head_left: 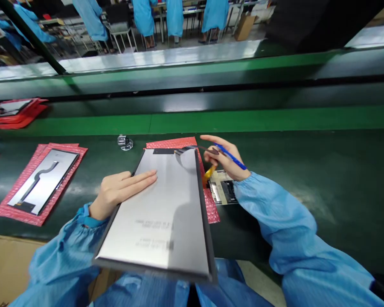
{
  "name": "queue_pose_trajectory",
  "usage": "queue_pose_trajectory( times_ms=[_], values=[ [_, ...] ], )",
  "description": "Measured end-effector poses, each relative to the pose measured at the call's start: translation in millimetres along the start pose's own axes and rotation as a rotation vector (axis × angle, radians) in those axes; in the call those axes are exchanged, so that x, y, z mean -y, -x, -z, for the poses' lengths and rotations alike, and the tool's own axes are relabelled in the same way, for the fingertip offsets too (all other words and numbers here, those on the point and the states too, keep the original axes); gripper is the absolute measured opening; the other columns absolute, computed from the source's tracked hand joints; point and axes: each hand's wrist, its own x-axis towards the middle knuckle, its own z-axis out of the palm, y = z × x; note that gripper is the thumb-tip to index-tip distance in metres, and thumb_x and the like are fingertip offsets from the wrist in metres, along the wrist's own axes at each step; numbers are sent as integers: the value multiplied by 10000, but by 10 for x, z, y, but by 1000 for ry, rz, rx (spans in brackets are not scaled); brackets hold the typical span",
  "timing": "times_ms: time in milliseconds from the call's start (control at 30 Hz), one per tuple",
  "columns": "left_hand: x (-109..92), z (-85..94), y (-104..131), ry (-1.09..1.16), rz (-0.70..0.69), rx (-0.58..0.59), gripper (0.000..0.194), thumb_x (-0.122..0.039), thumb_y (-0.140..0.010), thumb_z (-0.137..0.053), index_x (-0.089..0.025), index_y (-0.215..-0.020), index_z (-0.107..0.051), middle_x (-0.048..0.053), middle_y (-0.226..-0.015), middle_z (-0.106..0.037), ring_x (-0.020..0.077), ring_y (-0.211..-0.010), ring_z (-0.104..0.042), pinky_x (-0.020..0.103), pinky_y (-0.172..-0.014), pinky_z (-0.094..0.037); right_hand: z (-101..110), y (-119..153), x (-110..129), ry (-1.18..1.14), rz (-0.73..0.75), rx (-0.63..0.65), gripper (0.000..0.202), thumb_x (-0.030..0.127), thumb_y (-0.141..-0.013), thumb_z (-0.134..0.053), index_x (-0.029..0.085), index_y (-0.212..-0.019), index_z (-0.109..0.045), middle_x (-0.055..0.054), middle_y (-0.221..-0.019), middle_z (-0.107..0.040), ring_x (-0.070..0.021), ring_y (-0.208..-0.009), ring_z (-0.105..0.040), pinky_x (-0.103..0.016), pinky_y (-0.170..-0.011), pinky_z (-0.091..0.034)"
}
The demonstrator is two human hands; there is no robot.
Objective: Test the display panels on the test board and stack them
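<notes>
Display panel (pixel 166 213): back face up under my left hand (pixel 118 187); two fingers flat on it, others curled at its left edge, thumb hidden. My right hand (pixel 225 160) is partly closed around a blue pen-like tool (pixel 230 156), index finger extended, at the panel's far right corner. Ribbon cable (pixel 189 148) attached at the far end, its other part raised toward my right fingers; grip on it unclear. Judged partway: cable not lying flat. Near end appears to overhang the desk (pixel 307 187) toward my lap. Red bubble sleeve (pixel 211 209) beyond and beside the panel; circuit assembly (pixel 216 189) just below my right hand, limiting downward room. Second panel (pixel 48 179) left of my left hand, cable flat.
</notes>
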Motion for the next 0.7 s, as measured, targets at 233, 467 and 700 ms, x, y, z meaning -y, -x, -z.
queue_pose_trajectory(
  times_ms=[233, 467, 700],
  values=[
    [232, -646, -36, -182, -12, 129, 406, -115, -973, -408, -218, -1272, -662, 101, -1291, -675, 131, -635, -618, 273, -625, -512, 145, 345, -24, -141, -127, -142, 311, 283, -776, -710, 228, -975, -477, 99, -616, -498, -86, -532, -524, -256, -600, -520],
    [95, -527, -147, -128, 293, 592, 730, -18, -764, -420, -149, -1482, -431, 192, -1584, -337, 187, -685, -710, 345, -622, -567, -4, 529, 10, 35, -52, -137, 295, 310, -835, -677, 247, -863, -391, 43, -710, -603, -117, -587, -586, -257, -572, -499],
    [-387, -797, -664, 586, 413, 187, 443, -195, -844, -489, -151, -1263, -624, 106, -1231, -687, 165, -819, -646, 294, -733, -521, -261, 659, 92, 347, 57, 47, 160, 247, -909, -554, 242, -862, -402, 9, -785, -627, -152, -668, -640, -272, -641, -486]
  ],
)
